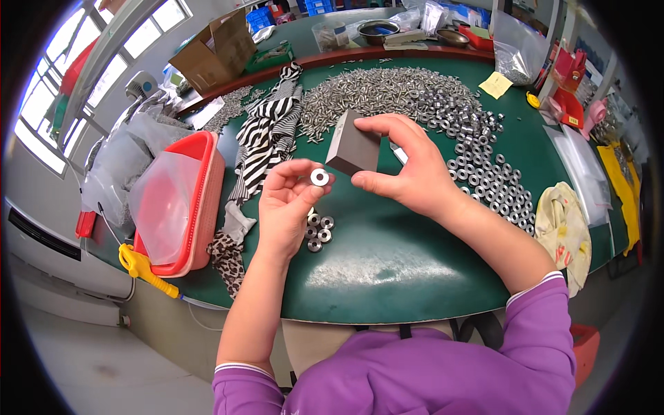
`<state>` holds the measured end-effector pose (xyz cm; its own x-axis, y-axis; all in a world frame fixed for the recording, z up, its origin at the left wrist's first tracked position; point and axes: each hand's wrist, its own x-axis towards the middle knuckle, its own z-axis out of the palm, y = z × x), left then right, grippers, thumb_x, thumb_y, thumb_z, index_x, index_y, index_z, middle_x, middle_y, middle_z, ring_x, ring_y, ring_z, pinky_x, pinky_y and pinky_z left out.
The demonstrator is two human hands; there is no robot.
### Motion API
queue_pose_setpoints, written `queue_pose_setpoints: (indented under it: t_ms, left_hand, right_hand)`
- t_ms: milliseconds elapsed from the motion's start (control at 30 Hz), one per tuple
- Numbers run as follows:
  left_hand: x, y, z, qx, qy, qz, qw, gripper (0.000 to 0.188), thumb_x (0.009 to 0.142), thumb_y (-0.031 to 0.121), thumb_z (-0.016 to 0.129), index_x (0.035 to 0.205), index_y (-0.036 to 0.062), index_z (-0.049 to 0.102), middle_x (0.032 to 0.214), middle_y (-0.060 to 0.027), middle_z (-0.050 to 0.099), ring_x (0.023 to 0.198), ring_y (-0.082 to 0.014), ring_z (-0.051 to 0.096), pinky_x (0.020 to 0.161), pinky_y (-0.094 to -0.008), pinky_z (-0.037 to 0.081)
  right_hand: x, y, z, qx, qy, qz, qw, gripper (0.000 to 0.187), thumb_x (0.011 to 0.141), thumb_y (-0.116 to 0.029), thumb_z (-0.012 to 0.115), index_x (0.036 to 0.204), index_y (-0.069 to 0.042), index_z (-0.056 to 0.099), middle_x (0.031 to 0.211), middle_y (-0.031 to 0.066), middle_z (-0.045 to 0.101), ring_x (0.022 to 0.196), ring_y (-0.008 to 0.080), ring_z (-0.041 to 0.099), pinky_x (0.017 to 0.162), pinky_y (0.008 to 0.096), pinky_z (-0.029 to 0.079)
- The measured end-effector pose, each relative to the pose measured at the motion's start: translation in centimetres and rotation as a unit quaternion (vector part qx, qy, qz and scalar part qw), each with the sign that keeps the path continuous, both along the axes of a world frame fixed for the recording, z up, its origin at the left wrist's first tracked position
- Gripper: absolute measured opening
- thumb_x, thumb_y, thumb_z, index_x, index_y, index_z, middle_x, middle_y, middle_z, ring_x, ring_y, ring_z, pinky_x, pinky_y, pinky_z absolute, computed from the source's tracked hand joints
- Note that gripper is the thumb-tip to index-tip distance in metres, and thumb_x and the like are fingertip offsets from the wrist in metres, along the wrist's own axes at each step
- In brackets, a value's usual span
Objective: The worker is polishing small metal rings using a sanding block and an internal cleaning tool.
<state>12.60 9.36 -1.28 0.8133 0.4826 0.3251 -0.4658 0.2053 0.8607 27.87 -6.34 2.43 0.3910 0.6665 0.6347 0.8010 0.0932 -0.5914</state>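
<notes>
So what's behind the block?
Past the block, held in the right hand, a heap of small metal pins shows above and left. A silver piece, kind unclear, shows just right. Whatever lies directly behind the block is covered.

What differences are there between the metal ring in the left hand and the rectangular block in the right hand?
The metal ring is round, while the rectangular block has straight edges. The metal ring has a central hole; the rectangular block shows none. The metal ring is smaller and silvery, the rectangular block larger and grey-brown. Both are held above the green table.
</notes>
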Motion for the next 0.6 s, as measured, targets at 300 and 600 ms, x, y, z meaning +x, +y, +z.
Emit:
queue_pose_setpoints:
  t_ms: [300, 600]
  left_hand:
    - [-0.4, 0.0, 0.1, -0.118, 0.022, -0.069, 0.99, 0.024, 0.088, 0.006, 0.061, 0.112, 0.0042, 0.056, 0.108, -0.0079, 0.062, 0.098, -0.0182, 0.062, 0.085, -0.0289, 0.051]
    - [-0.1, -0.5, -0.3, -0.114, 0.053, -0.056, 0.991, 0.019, 0.088, 0.012, 0.063, 0.105, 0.0054, 0.056, 0.103, -0.0075, 0.063, 0.089, -0.0157, 0.063, 0.081, -0.0309, 0.053]
  right_hand:
    - [-0.2, 0.1, 0.1, 0.017, 0.063, 0.033, 0.997, 0.064, 0.065, -0.026, 0.082, 0.12, -0.009, 0.055, 0.116, 0.0091, 0.054, 0.112, 0.0256, 0.051, 0.097, 0.0365, 0.04]
    - [-2.8, -0.4, 1.2, 0.003, -0.136, 0.095, 0.986, 0.066, 0.06, -0.03, 0.082, 0.119, -0.013, 0.058, 0.12, 0.0117, 0.054, 0.109, 0.0309, 0.052, 0.093, 0.041, 0.041]
